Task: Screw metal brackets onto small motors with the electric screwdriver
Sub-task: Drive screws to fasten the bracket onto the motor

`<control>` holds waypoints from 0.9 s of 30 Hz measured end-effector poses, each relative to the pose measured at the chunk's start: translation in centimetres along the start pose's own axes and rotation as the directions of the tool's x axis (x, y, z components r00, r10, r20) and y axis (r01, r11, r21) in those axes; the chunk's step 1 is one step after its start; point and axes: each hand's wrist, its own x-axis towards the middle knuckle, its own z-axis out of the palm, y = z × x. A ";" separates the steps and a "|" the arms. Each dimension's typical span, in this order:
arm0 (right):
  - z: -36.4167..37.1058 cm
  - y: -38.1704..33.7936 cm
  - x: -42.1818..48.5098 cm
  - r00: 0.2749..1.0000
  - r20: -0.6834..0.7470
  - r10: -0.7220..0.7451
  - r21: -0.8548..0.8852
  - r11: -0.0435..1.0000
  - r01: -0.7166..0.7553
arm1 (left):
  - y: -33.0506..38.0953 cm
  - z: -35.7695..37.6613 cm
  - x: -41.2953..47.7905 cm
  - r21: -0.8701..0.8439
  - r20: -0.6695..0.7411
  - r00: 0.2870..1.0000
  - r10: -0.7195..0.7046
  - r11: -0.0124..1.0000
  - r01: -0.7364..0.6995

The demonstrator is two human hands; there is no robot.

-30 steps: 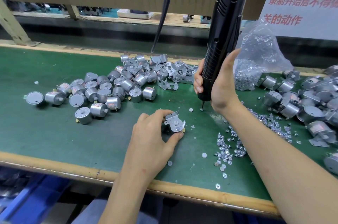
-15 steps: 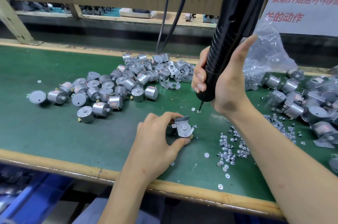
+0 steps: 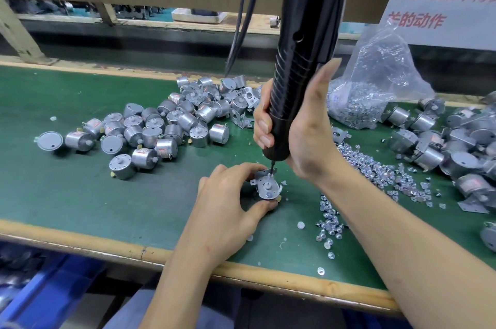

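Left hand (image 3: 228,202): in the centre of the frame, low on the table (image 3: 80,194); thumb and fingers are curled round one motor (image 3: 265,190) and hold it against the green surface.
Motor: its flat face is turned up, and a metal bracket (image 3: 261,175) lies on this face.
Right hand (image 3: 308,135): just above and to the right of the left hand; it is clenched round the lower body of the electric screwdriver (image 3: 300,60), with the thumb stretched up along its side.
Electric screwdriver: black, almost upright, reaching out of the top of the frame; its thin bit (image 3: 272,169) touches the upper edge of the bracket.
Pile of motors (image 3: 166,127): left of centre, without brackets, some lying on their side.
Loose brackets (image 3: 244,103): at the far right end of this pile.
Bag of screws (image 3: 375,87): clear plastic, upper right, behind the right hand.
Loose screws (image 3: 375,173): scattered on the table on both sides of the right forearm.
Motors with brackets (image 3: 456,146): a heap at the right edge of the frame.
Cables (image 3: 241,20): dark, hanging at top centre.
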 end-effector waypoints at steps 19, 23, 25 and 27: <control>0.2 0.7 0.0 1.000 0.020 0.022 -0.035 0.999 -0.021 | -0.2 0.1 0.0 -0.001 -0.023 0.999 0.026 1.000 -0.026; 0.4 0.9 0.1 0.999 0.013 0.039 -0.058 0.998 -0.038 | -0.2 0.2 0.0 0.012 -0.024 0.999 0.031 0.999 -0.031; 0.5 0.9 0.1 0.999 0.017 0.044 -0.075 0.996 -0.043 | -0.2 0.2 0.1 0.015 -0.020 0.999 0.031 0.999 -0.031; 0.7 1.0 0.2 0.998 0.019 0.057 -0.078 0.995 -0.055 | -0.2 0.2 0.2 0.018 -0.021 0.999 0.031 0.999 -0.031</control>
